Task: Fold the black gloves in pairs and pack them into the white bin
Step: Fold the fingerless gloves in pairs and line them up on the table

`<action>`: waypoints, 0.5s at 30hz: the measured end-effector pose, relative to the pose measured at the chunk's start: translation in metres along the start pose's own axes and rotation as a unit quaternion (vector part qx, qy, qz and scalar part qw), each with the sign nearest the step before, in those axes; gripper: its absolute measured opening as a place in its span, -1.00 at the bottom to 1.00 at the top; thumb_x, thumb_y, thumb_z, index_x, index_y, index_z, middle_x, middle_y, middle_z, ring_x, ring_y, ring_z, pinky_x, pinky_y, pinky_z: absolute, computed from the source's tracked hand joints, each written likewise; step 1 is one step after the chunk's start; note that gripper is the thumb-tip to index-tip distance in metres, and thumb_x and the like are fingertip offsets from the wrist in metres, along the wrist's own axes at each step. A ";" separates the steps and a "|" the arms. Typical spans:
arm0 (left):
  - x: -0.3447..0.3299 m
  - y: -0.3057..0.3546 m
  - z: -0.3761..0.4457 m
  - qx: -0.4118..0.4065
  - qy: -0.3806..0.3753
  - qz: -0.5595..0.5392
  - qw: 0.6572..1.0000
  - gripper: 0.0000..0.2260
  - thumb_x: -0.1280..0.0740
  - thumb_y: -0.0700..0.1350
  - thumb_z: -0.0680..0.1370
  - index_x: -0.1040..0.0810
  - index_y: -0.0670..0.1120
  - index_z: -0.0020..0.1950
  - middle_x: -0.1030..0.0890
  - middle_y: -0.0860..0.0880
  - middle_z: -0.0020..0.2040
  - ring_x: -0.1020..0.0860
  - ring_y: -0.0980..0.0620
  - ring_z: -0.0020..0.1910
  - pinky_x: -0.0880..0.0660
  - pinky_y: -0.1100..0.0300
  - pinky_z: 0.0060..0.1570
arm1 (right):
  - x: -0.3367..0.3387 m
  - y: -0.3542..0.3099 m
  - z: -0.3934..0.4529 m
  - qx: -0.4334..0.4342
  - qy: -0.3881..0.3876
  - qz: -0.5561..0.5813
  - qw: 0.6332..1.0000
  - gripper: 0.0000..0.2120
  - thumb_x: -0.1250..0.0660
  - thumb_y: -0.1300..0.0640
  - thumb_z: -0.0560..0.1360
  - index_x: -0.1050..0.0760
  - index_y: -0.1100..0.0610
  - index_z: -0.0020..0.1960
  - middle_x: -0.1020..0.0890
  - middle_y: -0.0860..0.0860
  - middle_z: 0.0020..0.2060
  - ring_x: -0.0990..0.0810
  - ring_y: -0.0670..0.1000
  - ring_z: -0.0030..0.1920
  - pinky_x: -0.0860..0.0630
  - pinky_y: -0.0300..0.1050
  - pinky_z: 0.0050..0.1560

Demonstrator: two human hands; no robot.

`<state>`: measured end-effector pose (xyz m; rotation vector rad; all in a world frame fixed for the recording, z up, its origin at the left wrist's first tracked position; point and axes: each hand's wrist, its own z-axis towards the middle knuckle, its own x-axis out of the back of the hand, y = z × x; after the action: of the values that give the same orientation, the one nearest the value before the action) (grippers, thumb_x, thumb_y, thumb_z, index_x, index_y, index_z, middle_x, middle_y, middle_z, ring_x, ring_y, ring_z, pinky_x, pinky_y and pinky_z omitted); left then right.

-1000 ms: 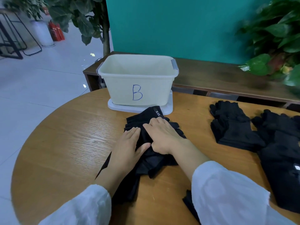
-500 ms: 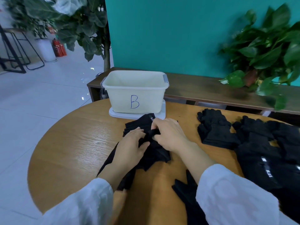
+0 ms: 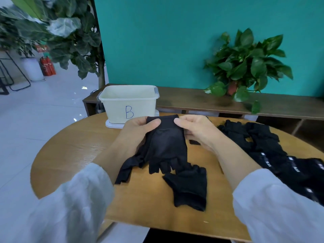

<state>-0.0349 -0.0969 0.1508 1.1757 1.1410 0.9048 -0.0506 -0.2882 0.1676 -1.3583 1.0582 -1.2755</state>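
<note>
Two hands held one black glove [image 3: 166, 142] up off the table [image 3: 73, 151], just in front of the white bin [image 3: 119, 104]. The left hand [image 3: 136, 132] pinched the glove's cuff at its left corner, thumb on the near face and fingers curled behind the cloth. The right hand [image 3: 194, 130] pinched the cuff's right corner in the same way, thumb tip on the fabric and the other fingers bent behind. The glove hung with its cuff uppermost and its short finger stubs pointing down toward the near edge of the table; more black fabric trailed from beneath it to the lower left, and whether that was a second glove could not be told. A second glove [image 3: 189, 186] lay flat near the table's near edge, just below the held one's fingers. A pile of black gloves [image 3: 266, 151] spread along the right side of the table, some showing small white labels. The bin stood at the table's far edge on a white lid or tray, a blue letter B written on its front wall. White sleeves [image 3: 70, 207] covered both forearms. Behind the table ran a dark wooden bench [image 3: 192, 100] carrying a potted plant [image 3: 245, 64], against a teal wall [image 3: 157, 41].
</note>
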 end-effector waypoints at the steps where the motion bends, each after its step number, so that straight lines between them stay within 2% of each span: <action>1: -0.005 0.001 -0.004 0.005 -0.008 -0.003 1.000 -0.87 -0.36 -0.18 0.57 -0.67 -0.18 0.03 -0.70 -0.19 0.00 -0.66 -0.16 0.04 -0.58 -0.02 0.10 | 0.005 -0.001 -0.007 -0.015 -0.006 0.015 1.000 -0.81 -0.35 0.09 0.56 -0.62 0.18 0.08 -0.71 0.08 -0.02 -0.68 0.03 -0.03 -0.58 -0.17 -0.04; 3: -0.014 0.003 -0.011 0.015 -0.026 0.001 1.000 -0.85 -0.35 -0.17 0.58 -0.66 -0.21 0.05 -0.68 -0.22 0.03 -0.65 -0.19 0.06 -0.57 -0.03 0.12 | 0.014 -0.002 -0.019 -0.030 -0.016 0.022 0.999 -0.77 -0.34 0.10 0.56 -0.61 0.21 0.12 -0.70 0.13 0.01 -0.68 0.09 0.01 -0.59 -0.06 0.06; 6: -0.018 0.003 -0.015 0.026 -0.027 0.046 0.998 -0.79 -0.38 -0.12 0.56 -0.65 -0.25 0.08 -0.66 -0.26 0.07 -0.62 -0.25 0.12 -0.54 -0.06 0.19 | 0.021 -0.004 -0.033 -0.022 0.019 0.027 0.999 -0.85 -0.36 0.13 0.55 -0.62 0.18 0.05 -0.71 0.10 -0.04 -0.68 0.08 -0.04 -0.58 -0.02 0.10; 8: -0.019 0.006 -0.017 0.021 -0.029 0.091 0.995 -0.78 -0.38 -0.15 0.57 -0.62 -0.27 0.12 -0.67 -0.19 0.04 -0.63 -0.16 0.02 -0.61 0.11 0.05 | 0.027 -0.003 -0.039 -0.015 0.038 0.026 0.999 -0.87 -0.36 0.15 0.55 -0.62 0.18 0.02 -0.71 0.11 -0.02 -0.68 0.09 -0.02 -0.57 0.01 0.12; 10: -0.023 0.009 -0.018 0.003 -0.028 0.121 0.992 -0.80 -0.37 -0.20 0.57 -0.60 -0.31 0.11 -0.63 -0.16 -0.04 -0.58 -0.10 -0.07 -0.61 0.19 -0.08 | 0.030 -0.002 -0.044 -0.012 0.036 0.014 0.999 -0.84 -0.35 0.16 0.56 -0.61 0.22 0.07 -0.71 0.12 0.00 -0.68 0.12 0.01 -0.58 0.00 0.13; 13: -0.032 0.010 -0.018 -0.022 -0.015 0.152 0.988 -0.93 -0.37 -0.26 0.56 -0.65 -0.19 -0.08 -0.70 -0.03 -0.17 -0.66 0.04 -0.20 -0.63 0.26 -0.19 | 0.035 0.001 -0.048 -0.008 0.033 0.001 0.999 -0.85 -0.35 0.19 0.55 -0.62 0.21 0.08 -0.71 0.10 0.00 -0.69 0.08 0.01 -0.61 -0.07 0.05; 15: -0.036 0.004 -0.013 -0.033 -0.016 0.176 0.984 -0.91 -0.37 -0.27 0.56 -0.65 -0.13 -0.09 -0.71 -0.03 -0.14 -0.68 0.05 -0.15 -0.61 0.25 -0.13 | 0.038 0.005 -0.048 -0.007 0.030 -0.012 0.999 -0.90 -0.34 0.21 0.56 -0.63 0.16 0.02 -0.72 0.05 -0.06 -0.70 0.00 -0.07 -0.60 -0.19 -0.11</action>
<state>-0.0550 -0.1280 0.1616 1.3558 0.8826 1.1778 -0.0950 -0.3303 0.1692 -1.3542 1.0956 -1.3356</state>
